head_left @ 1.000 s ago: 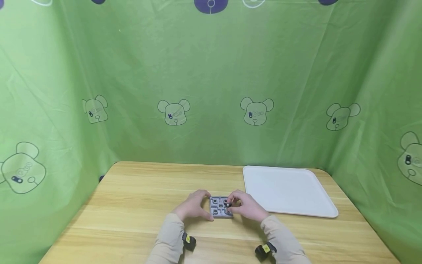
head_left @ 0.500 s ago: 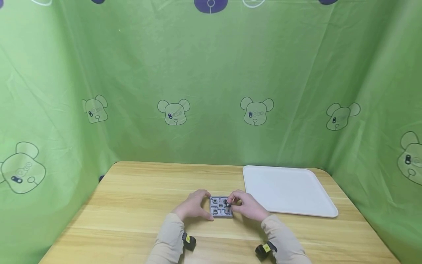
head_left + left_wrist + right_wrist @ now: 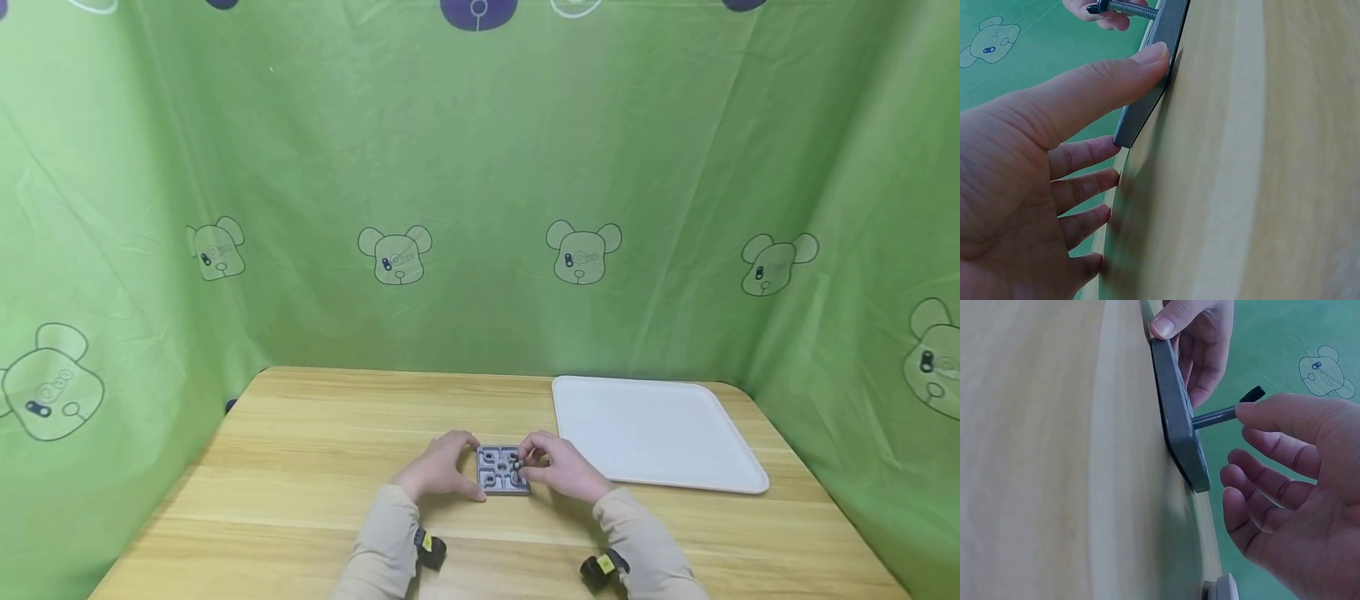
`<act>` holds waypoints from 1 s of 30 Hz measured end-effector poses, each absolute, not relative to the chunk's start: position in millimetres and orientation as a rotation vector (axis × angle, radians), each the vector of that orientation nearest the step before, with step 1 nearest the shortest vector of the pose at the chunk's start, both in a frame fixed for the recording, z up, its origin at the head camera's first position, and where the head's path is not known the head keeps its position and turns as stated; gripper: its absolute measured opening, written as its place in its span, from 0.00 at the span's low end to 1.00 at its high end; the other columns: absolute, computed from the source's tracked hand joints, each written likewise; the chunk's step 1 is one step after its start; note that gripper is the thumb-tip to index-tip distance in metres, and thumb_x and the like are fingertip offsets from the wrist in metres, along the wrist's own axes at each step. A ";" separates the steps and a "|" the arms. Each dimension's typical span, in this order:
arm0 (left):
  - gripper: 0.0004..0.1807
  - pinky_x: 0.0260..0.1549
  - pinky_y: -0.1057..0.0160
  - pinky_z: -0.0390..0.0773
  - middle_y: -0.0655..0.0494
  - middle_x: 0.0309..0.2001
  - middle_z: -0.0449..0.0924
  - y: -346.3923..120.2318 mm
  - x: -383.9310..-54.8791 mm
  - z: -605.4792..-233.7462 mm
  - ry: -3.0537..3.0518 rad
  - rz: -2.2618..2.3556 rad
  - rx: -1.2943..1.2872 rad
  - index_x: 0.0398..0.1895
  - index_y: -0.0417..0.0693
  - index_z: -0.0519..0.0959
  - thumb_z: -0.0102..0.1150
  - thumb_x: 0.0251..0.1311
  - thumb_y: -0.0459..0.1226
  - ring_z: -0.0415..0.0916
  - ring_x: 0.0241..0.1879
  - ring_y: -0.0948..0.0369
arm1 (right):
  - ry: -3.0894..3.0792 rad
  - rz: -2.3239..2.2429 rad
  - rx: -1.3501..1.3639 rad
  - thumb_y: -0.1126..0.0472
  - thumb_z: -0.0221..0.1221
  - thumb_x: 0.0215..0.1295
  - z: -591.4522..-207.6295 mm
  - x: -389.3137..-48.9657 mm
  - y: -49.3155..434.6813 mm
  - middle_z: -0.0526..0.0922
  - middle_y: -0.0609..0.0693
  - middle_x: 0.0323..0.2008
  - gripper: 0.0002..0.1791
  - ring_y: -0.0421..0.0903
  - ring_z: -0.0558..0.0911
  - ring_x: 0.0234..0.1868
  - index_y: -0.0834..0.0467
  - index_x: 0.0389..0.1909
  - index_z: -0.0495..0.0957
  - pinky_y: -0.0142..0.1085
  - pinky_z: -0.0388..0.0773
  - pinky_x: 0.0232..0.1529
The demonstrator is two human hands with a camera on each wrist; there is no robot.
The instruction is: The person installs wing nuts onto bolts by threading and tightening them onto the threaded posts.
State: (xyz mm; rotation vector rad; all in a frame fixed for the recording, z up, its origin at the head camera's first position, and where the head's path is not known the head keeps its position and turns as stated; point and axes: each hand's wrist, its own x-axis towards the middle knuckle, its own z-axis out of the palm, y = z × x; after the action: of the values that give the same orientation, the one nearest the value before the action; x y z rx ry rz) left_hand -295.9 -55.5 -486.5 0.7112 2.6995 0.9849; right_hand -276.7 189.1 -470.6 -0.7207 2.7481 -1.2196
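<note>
A grey square plate with several round recesses lies on the wooden table, between both hands. My left hand grips its left side, thumb on the near edge and index fingertip at the far corner; the other fingertips rest by the tabletop. Standing up from the plate's right half is a threaded screw with a black wing-shaped head. Thumb and index finger of my right hand pinch the screw near its head, while the remaining fingers are loosely bent. The screw's lower end is hidden in the plate.
A white tray lies at the back right of the table, just beyond the right hand. Green curtains with bear-head prints enclose the table at the back and sides. Black wrist cameras hang under both sleeves.
The screw's black head has turned between the right hand's fingertips, which have shifted slightly. The left hand and the plate have stayed in place.
</note>
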 end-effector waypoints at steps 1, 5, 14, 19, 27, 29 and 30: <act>0.46 0.70 0.44 0.62 0.45 0.65 0.70 -55.5 -295.8 -486.3 2.699 0.986 0.711 0.61 0.44 0.70 0.79 0.34 0.48 0.65 0.66 0.47 | 2.746 -1.223 -0.720 0.64 0.65 0.55 -470.8 -276.7 188.9 0.82 0.52 0.38 0.09 0.46 0.79 0.39 0.59 0.36 0.77 0.35 0.77 0.44; 0.46 0.70 0.44 0.63 0.45 0.65 0.70 -55.6 -295.4 -485.9 2.701 0.984 0.712 0.60 0.44 0.70 0.79 0.34 0.48 0.65 0.66 0.47 | 2.738 -1.231 -0.724 0.64 0.65 0.55 -472.2 -277.3 188.1 0.81 0.51 0.39 0.10 0.45 0.79 0.39 0.58 0.37 0.77 0.33 0.77 0.43; 0.46 0.70 0.45 0.63 0.46 0.65 0.70 -55.8 -294.6 -485.5 2.699 0.980 0.700 0.61 0.44 0.70 0.79 0.34 0.48 0.65 0.67 0.47 | 2.733 -1.247 -0.734 0.63 0.66 0.55 -474.8 -278.2 186.5 0.81 0.50 0.39 0.09 0.43 0.78 0.39 0.57 0.36 0.78 0.32 0.78 0.43; 0.46 0.70 0.45 0.62 0.46 0.66 0.69 -55.9 -294.9 -485.6 2.702 0.967 0.696 0.61 0.45 0.70 0.79 0.34 0.48 0.65 0.67 0.47 | 2.749 -1.244 -0.699 0.63 0.66 0.55 -475.4 -277.2 184.4 0.80 0.48 0.38 0.09 0.42 0.77 0.39 0.56 0.34 0.77 0.33 0.77 0.44; 0.47 0.70 0.45 0.63 0.46 0.66 0.69 -56.0 -296.0 -487.6 2.705 0.967 0.697 0.61 0.45 0.70 0.79 0.34 0.49 0.65 0.67 0.47 | 2.777 -1.234 -0.617 0.61 0.67 0.54 -475.3 -276.1 180.3 0.78 0.47 0.35 0.10 0.41 0.76 0.38 0.55 0.31 0.75 0.32 0.75 0.44; 0.46 0.70 0.45 0.62 0.46 0.66 0.69 -55.9 -296.1 -487.9 2.706 0.966 0.699 0.61 0.45 0.70 0.79 0.34 0.49 0.65 0.67 0.47 | 2.784 -1.235 -0.604 0.60 0.68 0.54 -475.3 -275.8 179.4 0.78 0.47 0.34 0.10 0.40 0.76 0.37 0.55 0.30 0.74 0.30 0.74 0.42; 0.46 0.70 0.45 0.62 0.46 0.66 0.69 -55.9 -296.0 -487.9 2.706 0.966 0.699 0.61 0.45 0.70 0.79 0.34 0.49 0.65 0.67 0.47 | 2.787 -1.236 -0.600 0.60 0.68 0.54 -475.5 -275.8 179.0 0.77 0.47 0.34 0.10 0.40 0.75 0.37 0.55 0.30 0.74 0.30 0.74 0.42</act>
State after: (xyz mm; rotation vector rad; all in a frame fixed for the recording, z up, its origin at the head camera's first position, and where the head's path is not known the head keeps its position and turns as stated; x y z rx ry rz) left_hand -296.0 -55.9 -487.9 0.6992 2.7058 0.9658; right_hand -275.8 179.0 -475.5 -0.5998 2.7872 -1.2362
